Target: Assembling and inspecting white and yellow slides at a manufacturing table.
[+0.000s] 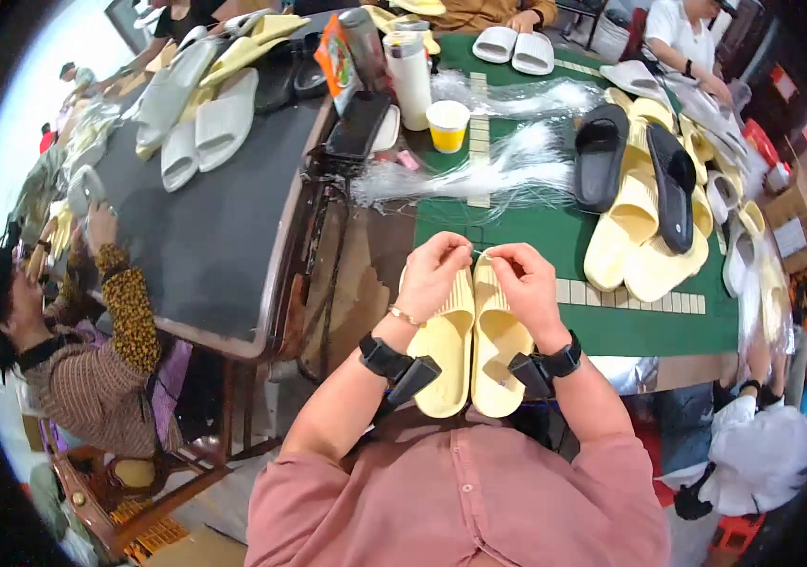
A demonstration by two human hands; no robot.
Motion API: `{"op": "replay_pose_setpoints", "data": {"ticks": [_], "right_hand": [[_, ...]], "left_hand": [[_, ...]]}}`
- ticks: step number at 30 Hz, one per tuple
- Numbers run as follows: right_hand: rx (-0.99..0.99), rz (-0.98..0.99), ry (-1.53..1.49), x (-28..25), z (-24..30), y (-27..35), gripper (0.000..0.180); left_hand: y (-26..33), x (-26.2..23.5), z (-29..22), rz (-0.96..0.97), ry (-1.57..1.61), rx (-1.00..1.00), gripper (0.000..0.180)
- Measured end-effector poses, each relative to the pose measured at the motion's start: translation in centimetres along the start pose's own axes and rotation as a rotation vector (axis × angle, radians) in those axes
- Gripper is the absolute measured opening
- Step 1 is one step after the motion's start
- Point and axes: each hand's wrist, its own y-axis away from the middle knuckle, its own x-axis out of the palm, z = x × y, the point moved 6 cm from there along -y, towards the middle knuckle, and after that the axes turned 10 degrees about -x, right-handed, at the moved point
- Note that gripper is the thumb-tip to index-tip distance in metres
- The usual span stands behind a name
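Observation:
Two pale yellow slide sandals (472, 352) lie side by side, soles together, at the near edge of a green table (555, 236). My left hand (434, 274) grips the toe end of the left sandal. Fingers curled, my right hand (524, 283) pinches the toe end of the right one. Both hands meet at the top of the pair. Black bands sit on both wrists.
A bundle of clear plastic strands (479, 175) lies beyond the hands, by a yellow cup (448, 125) and a white bottle (410, 80). Yellow and black sandals (644, 203) pile up to the right. A person (82, 350) sits at a dark table (205, 217) on the left; others work nearby.

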Motion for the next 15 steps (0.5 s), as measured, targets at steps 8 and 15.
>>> {"op": "replay_pose_setpoints", "data": {"ticks": [8,15], "right_hand": [[0.046,-0.013,0.019,-0.6,0.4,0.4,0.009],[0.021,0.008,0.03,-0.3,0.7,0.3,0.01]], "left_hand": [[1.0,0.6,-0.7,-0.01,-0.073,0.005,0.012],[1.1,0.4,-0.7,-0.019,-0.103,0.051,0.012]]}}
